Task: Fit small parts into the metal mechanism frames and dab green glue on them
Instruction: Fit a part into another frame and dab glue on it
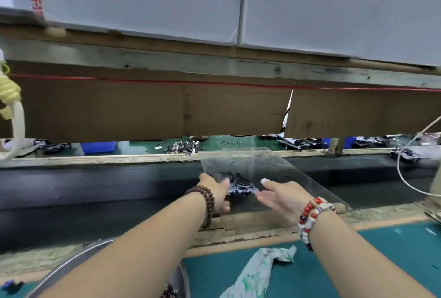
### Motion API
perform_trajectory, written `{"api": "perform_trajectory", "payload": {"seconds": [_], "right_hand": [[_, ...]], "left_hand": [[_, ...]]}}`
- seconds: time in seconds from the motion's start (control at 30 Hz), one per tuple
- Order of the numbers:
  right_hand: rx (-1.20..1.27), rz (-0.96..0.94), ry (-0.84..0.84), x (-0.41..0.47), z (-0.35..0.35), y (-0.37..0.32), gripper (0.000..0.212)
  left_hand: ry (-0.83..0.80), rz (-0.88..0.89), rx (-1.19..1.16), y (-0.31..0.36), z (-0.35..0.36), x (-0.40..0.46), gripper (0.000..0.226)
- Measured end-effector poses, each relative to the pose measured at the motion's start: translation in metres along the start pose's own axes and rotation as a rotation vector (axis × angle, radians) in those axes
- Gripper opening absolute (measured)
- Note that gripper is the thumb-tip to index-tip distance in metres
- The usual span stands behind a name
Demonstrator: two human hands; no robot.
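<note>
Clear glossy plastic sheet point(274, 173); matt dark conveyor belt point(95, 190); rough, chipped wooden rail point(250, 228) (paint flaking); creased corrugated cardboard point(107, 106); stained cloth rag point(260, 271); smooth metal bowl point(71, 264).

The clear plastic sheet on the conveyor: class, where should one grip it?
Pinch the clear plastic sheet by its near long edge, coming from the worker's side: it lies flat and thin, with the mechanism frames resting on its left end.

Even, bright light; soft overall blur; wide-angle bending at edges.
</note>
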State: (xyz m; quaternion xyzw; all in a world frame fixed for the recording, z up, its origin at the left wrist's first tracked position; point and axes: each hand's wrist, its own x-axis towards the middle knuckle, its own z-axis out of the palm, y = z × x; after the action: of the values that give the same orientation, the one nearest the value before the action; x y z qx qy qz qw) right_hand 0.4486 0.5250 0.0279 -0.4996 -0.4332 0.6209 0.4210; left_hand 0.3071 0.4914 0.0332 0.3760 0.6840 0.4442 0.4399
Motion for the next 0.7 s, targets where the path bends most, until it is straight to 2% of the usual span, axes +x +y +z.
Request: {"api": "perform_trajectory", "payload": {"seconds": [0.1, 0.17, 0.23, 0.33, 0.53, 0.7], "right_hand": [[-0.077, -0.026, 0.02, 0.0, 0.004, 0.001, 0.058], [-0.206, -0.051, 0.001, -0.005, 0.0, 0.007, 0.064], [-0.304, -0.068, -0.019, -0.015, -0.007, 0.012, 0.052], [-0.393, -0.096, -0.074, -0.041, -0.006, 0.01, 0.008], [-0.659, -0.264, -0.204, -0.105, 0.022, -0.012, 0.022], [-0.832, -0.378, -0.302, -0.172, 0.056, -0.026, 0.034]], "left_hand": [[0.083, 0.128, 0.234, -0.001, -0.004, 0.003, 0.065], [0.127, 0.226, 0.338, -0.008, -0.014, -0.005, 0.066], [0.174, 0.243, 0.359, -0.015, -0.028, -0.014, 0.065], [0.156, 0.245, 0.457, -0.023, -0.048, -0.033, 0.061], [0.111, 0.286, 0.57, -0.03, -0.079, -0.102, 0.049], [0.176, 0.333, 0.627, -0.03, -0.109, -0.161, 0.042]]}}
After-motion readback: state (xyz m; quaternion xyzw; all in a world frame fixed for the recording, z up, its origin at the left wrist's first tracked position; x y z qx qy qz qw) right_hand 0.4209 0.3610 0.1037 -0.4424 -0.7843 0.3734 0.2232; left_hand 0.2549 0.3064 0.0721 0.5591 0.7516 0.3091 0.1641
